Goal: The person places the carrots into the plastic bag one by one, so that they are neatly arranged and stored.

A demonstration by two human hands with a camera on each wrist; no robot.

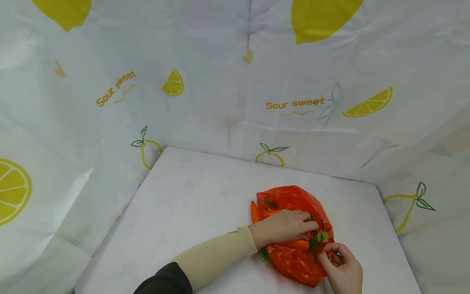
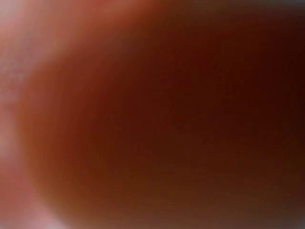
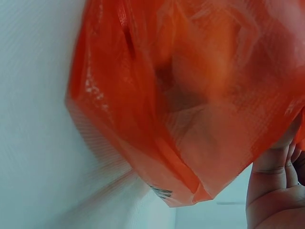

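Observation:
An orange-red plastic bag (image 1: 293, 265) lies spread on the white table, with carrots (image 1: 299, 244) and their green tops (image 1: 322, 236) showing at its opening. My left hand (image 1: 284, 226) reaches across the bag from the left, over the carrots. Its fingers lie among the green tops; whether they grip a carrot is hidden. Beyond the left wrist, another carrot (image 1: 254, 212) shows beside the bag's left edge. My right hand (image 1: 343, 265) pinches the bag's near right edge between thumb and fingers. The left wrist view is a dark orange-brown blur (image 2: 143, 119).
The white tabletop (image 1: 183, 196) extends left of and behind the bag. White sheeting printed with lemons (image 1: 220, 94) hangs along the back and both sides of the table. Seen from the right wrist, the bag (image 3: 143, 109) hangs in folds beside a pale surface (image 3: 33, 119).

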